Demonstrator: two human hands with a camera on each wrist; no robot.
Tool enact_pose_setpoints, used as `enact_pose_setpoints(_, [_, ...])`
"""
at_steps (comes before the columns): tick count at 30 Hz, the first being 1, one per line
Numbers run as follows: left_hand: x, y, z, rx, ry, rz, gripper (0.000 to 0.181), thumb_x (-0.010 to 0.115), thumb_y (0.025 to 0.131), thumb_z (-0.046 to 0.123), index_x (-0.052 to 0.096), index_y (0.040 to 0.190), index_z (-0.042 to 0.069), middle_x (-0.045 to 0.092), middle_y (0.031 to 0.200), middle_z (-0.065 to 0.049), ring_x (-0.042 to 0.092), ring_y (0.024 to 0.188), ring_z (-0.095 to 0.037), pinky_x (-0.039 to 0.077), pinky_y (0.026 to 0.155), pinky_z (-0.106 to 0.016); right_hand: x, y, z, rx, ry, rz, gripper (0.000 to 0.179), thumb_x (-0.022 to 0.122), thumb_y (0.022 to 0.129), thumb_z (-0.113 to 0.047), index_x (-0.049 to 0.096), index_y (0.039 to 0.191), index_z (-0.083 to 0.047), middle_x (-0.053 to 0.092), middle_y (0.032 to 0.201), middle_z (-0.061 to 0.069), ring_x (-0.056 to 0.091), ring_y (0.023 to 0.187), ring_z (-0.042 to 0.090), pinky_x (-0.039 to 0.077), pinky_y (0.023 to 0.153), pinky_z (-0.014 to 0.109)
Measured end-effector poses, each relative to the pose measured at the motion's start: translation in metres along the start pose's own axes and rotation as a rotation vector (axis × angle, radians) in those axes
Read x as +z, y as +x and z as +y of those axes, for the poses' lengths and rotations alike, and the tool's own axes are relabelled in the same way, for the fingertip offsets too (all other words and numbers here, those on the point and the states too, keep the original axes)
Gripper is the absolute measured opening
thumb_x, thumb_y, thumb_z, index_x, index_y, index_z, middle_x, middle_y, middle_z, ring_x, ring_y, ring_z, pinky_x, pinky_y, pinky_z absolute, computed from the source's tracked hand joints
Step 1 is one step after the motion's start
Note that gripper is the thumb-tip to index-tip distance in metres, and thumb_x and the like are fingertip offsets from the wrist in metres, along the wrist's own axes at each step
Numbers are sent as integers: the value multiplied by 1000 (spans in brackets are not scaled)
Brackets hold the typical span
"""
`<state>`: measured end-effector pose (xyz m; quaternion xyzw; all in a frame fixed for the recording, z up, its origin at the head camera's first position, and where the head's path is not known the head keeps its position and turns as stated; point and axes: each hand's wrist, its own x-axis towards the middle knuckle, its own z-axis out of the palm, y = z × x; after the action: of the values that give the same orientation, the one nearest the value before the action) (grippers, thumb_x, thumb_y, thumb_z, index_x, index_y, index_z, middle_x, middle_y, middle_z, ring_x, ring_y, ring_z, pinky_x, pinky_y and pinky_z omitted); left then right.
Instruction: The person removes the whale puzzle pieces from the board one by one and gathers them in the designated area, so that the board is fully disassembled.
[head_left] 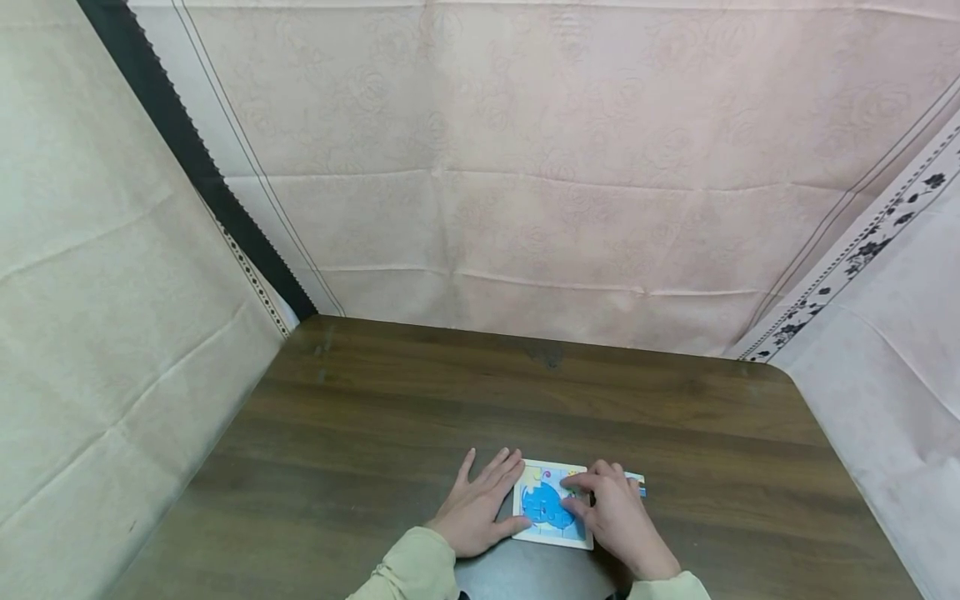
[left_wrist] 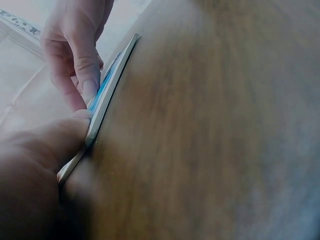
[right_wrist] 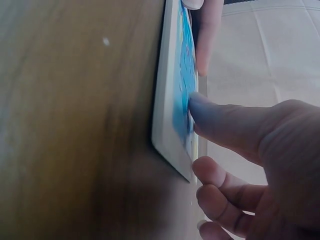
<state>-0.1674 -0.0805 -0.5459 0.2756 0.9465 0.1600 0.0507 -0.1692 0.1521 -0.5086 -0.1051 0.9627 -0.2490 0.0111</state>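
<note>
A small square jigsaw puzzle [head_left: 551,507] with a blue figure and a pale frame lies near the front of the table. My left hand [head_left: 480,508] is spread at its left side, the thumb over the frame's edge. My right hand [head_left: 618,517] reaches in from the right, with thumb and forefinger slightly apart on the picture. In the right wrist view the right thumb [right_wrist: 220,117] touches the blue surface, while the other fingers curl beside the frame. I cannot tell if a piece is pinched there. The left thumb [left_wrist: 65,135] overlaps the frame edge in the left wrist view.
A small blue and white piece [head_left: 639,483] shows past the right hand, partly hidden by it. The brown wooden table [head_left: 420,392] extends around the puzzle. Pale cloth hangings [head_left: 540,183] enclose its back and both sides.
</note>
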Motion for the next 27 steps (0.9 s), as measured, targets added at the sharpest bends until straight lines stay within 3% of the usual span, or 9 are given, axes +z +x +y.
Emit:
enact_pose_setpoints(7, [1,0,-1,12,-2,16,82,38,93,69,27,155,17,18,161,6,8,148,-14,-1,114,-59,0,0,-5,2,-13,-32,20,83,77,-26,79,96,-24,49,77,-10,40,78,13,29,67,35])
enact_pose_setpoints(15, [3,0,-2,26,-10,33,82,37,93,69,27,155,17,18,161,5,9,148,-14,1,114,-60,3,2,-6,-35,-4,-11,19,83,77,-25,79,96,-23,49,76,-11,38,74,12,28,66,33])
enact_pose_setpoints(27, [-1,0,0,12,-11,11,80,39,94,67,27,155,16,18,161,5,9,148,-15,0,114,-59,3,2,-8,-28,-47,-39,28,82,78,-27,78,105,-22,51,80,-9,40,76,14,30,66,33])
